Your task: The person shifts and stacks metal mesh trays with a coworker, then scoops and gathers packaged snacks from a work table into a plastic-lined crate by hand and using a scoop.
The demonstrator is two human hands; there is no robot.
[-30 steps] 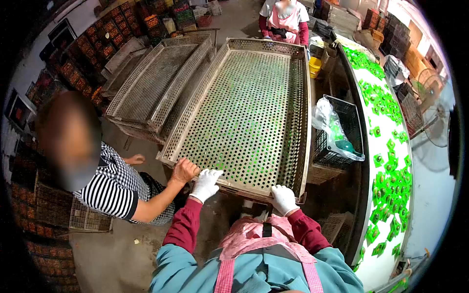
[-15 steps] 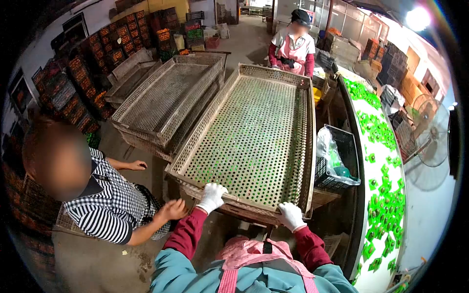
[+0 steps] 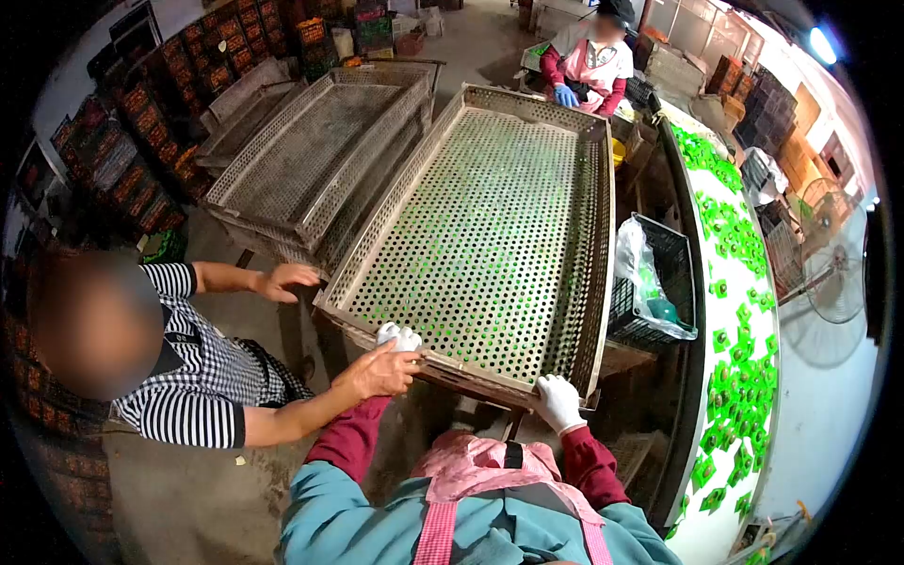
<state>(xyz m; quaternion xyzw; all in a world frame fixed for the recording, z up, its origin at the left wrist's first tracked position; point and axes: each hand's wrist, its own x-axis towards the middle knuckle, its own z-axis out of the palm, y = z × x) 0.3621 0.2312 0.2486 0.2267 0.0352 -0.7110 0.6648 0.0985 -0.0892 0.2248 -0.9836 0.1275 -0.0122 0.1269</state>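
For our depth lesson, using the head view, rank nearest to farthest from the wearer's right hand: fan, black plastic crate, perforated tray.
1. Perforated tray: touching the right hand, directly ahead.
2. Black plastic crate: ahead, right of the tray.
3. Fan: far right.

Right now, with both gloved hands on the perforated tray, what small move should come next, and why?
I'd probably slide the left hand slightly toward the right hand along the near rim of the perforated tray: a co-worker's bare hand overlaps the left one in view, crowding that grip, while the rim between shows uncovered.
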